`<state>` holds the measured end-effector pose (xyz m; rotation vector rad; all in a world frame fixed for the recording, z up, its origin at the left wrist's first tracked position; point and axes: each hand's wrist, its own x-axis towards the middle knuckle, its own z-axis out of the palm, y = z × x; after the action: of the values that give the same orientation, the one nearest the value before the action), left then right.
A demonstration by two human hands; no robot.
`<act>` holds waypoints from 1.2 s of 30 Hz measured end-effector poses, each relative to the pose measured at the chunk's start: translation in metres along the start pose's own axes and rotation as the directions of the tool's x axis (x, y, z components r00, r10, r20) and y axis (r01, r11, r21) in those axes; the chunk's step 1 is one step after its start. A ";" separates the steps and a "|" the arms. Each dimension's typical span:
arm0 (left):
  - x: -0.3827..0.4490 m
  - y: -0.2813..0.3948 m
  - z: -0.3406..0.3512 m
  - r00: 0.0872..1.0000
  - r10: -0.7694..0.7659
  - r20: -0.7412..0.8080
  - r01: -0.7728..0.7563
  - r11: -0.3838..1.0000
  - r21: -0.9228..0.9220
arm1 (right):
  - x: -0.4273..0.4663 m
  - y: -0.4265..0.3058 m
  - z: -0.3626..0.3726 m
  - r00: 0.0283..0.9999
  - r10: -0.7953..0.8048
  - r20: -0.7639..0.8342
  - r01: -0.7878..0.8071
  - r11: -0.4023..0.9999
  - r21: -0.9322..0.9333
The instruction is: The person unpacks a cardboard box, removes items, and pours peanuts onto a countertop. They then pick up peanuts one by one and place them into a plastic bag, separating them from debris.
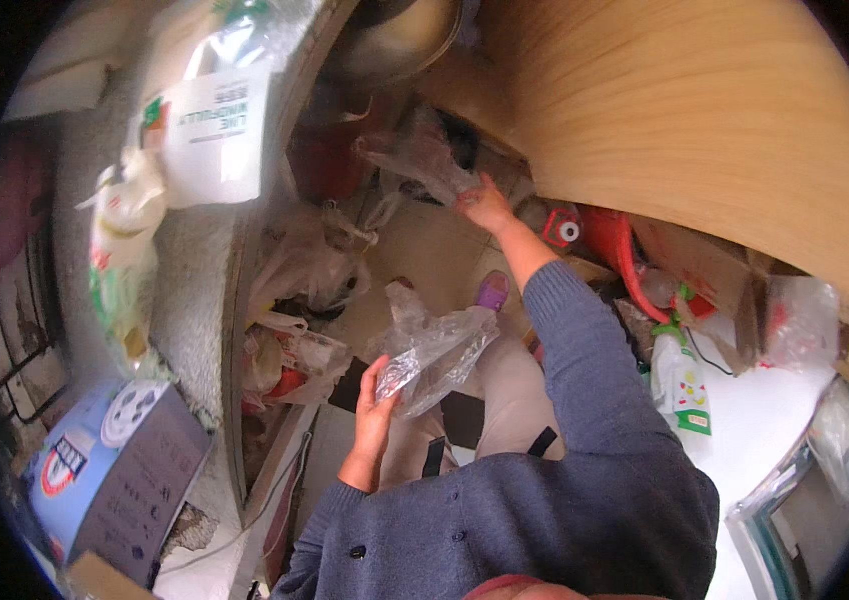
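Note:
My left hand (373,412) is raised in front of my lap and grips a crumpled clear plastic bag (436,360) by its near left edge. The bag hangs over my knees, its far end spreading above the floor. My right hand (486,204) is stretched forward beside the wooden panel, with its fingers closed on another clear plastic bag (436,161). That second bag extends up and left from my fingertips, over a dark gap under the panel. Whether anything is inside either bag, I cannot tell.
A large wooden panel (694,112) rises at the right, with a red plastic tub (612,236) and cardboard boxes (721,277) below it. Knotted plastic bags (312,262) fill the left side. A blue carton (94,457) and a white packet (214,135) rest on the ledge.

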<state>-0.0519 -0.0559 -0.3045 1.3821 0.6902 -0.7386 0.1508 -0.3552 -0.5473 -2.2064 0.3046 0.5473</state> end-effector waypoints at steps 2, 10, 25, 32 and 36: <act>0.033 -0.006 -0.012 0.999 -0.028 -0.033 0.030 0.998 0.061 | 0.055 0.045 0.037 0.998 0.001 0.062 -0.008 0.993 0.117; 0.123 -0.015 -0.013 0.992 -0.059 -0.109 0.073 0.990 0.119 | 0.056 0.018 0.100 0.997 0.007 0.073 -0.038 0.898 0.439; 0.144 -0.036 -0.007 0.933 -0.253 0.256 0.208 0.960 0.190 | -0.148 -0.030 0.042 0.794 -0.225 0.565 -0.393 0.519 0.759; 0.132 -0.017 0.014 0.903 -0.086 0.421 -0.032 0.964 0.265 | -0.171 -0.043 0.016 0.901 -0.129 0.415 -0.180 0.758 0.627; 0.115 0.012 0.030 0.961 0.035 0.275 -0.104 0.965 0.240 | -0.160 0.003 0.019 0.931 0.065 0.360 -0.363 0.296 0.884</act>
<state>0.0271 -0.0915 -0.3868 1.4920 0.3387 -0.9622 0.0042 -0.3372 -0.4832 -0.8830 0.6111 0.5774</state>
